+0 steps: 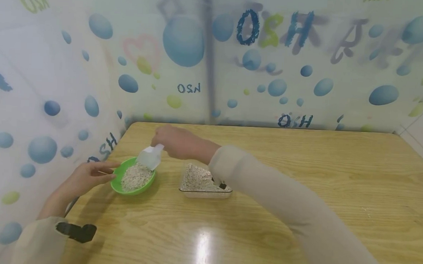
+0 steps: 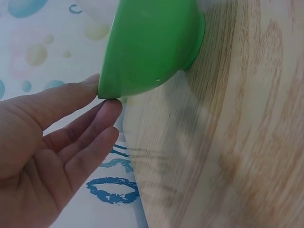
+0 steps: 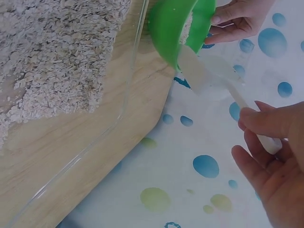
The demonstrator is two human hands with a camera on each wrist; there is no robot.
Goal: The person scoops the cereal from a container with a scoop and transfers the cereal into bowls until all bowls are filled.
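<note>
On the table's left side stands a green bowl [image 1: 151, 182] with a heap of oat flakes [image 1: 135, 177] in it. My left hand [image 1: 87, 178] pinches its rim, thumb on one side and fingertips beneath, as the left wrist view shows. A white plastic scoop [image 1: 149, 157] is tipped over the bowl's far right edge, its mouth down at the oats. Its handle [image 3: 242, 100] is gripped between the thumb and curled fingers of my right hand [image 1: 173, 141]. To the right, below my right forearm, sits a clear glass container [image 1: 205, 194] of oat flakes [image 3: 57, 52].
The wooden table [image 1: 281, 239] meets a patterned curtain [image 1: 272, 71] behind and on the left. A black strap piece [image 1: 77, 232] sits on my left sleeve. Small pale crumbs [image 1: 366, 212] lie to the right.
</note>
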